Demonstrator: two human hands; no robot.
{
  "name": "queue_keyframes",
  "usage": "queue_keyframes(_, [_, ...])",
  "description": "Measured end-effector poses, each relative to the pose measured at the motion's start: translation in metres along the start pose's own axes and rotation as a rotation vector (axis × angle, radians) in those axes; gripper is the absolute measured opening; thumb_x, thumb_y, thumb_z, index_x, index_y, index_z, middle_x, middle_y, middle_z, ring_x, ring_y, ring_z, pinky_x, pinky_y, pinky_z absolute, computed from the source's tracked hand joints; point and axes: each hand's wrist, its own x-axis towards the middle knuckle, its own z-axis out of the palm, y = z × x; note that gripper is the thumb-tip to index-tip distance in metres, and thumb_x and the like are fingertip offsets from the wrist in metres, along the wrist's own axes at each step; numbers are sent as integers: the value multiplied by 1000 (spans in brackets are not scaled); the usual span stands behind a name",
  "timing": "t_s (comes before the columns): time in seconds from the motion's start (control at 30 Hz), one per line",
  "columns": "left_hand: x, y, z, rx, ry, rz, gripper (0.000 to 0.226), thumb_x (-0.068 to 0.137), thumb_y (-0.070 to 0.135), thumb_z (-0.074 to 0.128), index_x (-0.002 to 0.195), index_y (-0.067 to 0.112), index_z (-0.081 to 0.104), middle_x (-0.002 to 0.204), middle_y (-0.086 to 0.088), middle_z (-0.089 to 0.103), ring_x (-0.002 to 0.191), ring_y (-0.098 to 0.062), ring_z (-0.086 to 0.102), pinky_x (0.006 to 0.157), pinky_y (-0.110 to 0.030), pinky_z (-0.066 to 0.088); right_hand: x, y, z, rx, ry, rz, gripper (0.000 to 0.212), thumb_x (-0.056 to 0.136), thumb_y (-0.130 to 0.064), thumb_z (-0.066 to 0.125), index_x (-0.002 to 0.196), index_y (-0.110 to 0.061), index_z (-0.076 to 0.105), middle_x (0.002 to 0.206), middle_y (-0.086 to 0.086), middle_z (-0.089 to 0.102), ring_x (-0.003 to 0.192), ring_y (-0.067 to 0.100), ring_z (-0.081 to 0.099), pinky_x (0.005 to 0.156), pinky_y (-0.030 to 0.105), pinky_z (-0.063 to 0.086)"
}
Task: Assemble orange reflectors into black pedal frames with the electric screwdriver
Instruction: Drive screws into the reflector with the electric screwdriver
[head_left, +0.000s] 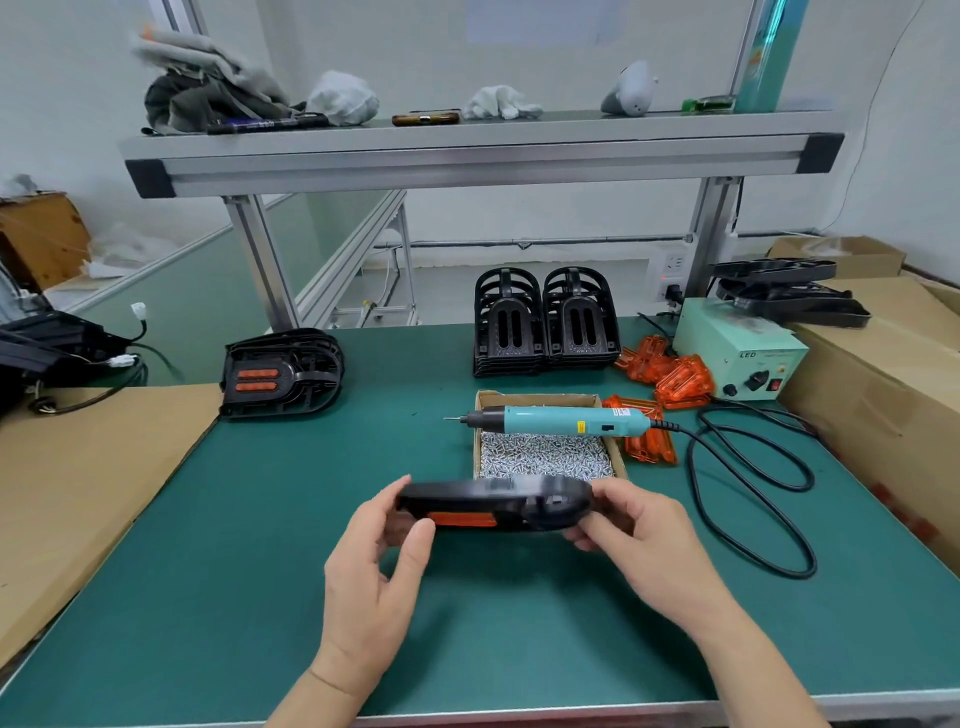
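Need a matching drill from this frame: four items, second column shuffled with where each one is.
1 screwdriver
2 white gloves
3 loose orange reflectors
4 nearest pedal frame

a on the top shelf
b held by left hand and right hand
c across the screw box
d beside the pale green power box

Pairs: 1-c, 2-a, 3-d, 4-b

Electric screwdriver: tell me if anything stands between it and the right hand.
Nothing visible blocks it. The electric screwdriver lies across the open screw box, just beyond the right hand. That hand and the left hand both hold the pedal frame, so it must let go first.
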Motion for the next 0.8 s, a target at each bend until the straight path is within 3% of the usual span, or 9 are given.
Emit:
queue_keyframes(0.07, [0,0,2,6,1,4,49,88,23,65,135,18,53,118,5,64,95,-13,67,86,-16,50,0,3,8,72,44,37,29,97,-2,63,94,-28,76,81,1,77,73,17,75,68,19,57])
queue_keyframes(0.17, [3,-2,3,31,19,-59,55,82,30,65,134,21,49,114,5,61,85,-16,65,79,-16,51,0,8,21,151,86,89,22,97,-4,61,92,-20,74,81,7,76,69,23,75,65,23,57])
queue_keyframes(0.37, [7,-9,0,124,118,-170,31,87,18,72,113,26,57,108,9,57,79,-8,62,65,-10,47,1,14,43,304,130,169,17,100,-4,58,96,-13,72,77,12,74,69,27,75,62,24,58])
queue_keyframes(0.53, [13,-13,0,-8,39,-396,15,93,32,66,94,17,64,71,-3,70,45,-14,58,40,-22,42,7,5,51,554,173,265,16,101,-3,56,101,-5,72,80,14,75,70,25,74,63,22,59])
queue_keyframes(0.63, [14,-13,-1,-62,-11,-421,30,95,38,62,72,20,69,64,-9,70,42,-16,57,35,-21,36,9,-2,57,593,152,273,17,101,-1,55,100,-4,71,79,13,74,67,22,74,62,21,59])
queue_keyframes(0.73, [15,-10,-1,-80,-42,-447,29,92,43,63,71,25,73,64,-10,70,44,-18,59,34,-21,34,12,-6,66,592,121,278,16,101,-1,54,99,-2,70,76,11,73,65,20,73,61,20,58])
queue_keyframes(0.8, [16,-9,0,-84,-24,-469,35,92,42,64,69,17,72,64,-11,70,42,-18,56,34,-20,33,13,-8,74,577,90,279,15,102,-2,55,99,0,69,74,10,72,64,20,73,61,20,58])
